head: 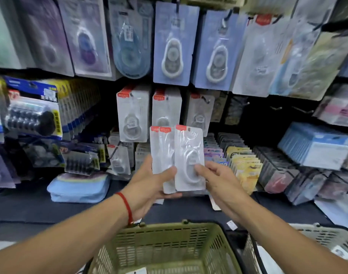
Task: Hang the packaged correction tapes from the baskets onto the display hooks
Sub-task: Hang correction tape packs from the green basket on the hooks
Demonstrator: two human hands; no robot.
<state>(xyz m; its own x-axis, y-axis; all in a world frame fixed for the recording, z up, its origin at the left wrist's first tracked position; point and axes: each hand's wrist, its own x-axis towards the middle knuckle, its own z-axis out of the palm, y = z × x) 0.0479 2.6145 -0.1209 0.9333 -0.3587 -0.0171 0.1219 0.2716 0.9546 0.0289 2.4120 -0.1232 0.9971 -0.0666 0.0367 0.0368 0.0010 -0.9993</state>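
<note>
Gripping correction tape packs (177, 159), between hands (149, 186)

Stationery shop: packaged goods (170, 44) hung on display wall, shopping basket (163, 248)

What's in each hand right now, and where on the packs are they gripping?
The left hand holds a small stack of packs by the lower end. The right hand pinches the front pack at its lower right edge.

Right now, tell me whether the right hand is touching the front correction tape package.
Touching. The head view shows the right hand with its thumb pressed on the front correction tape package.
</note>
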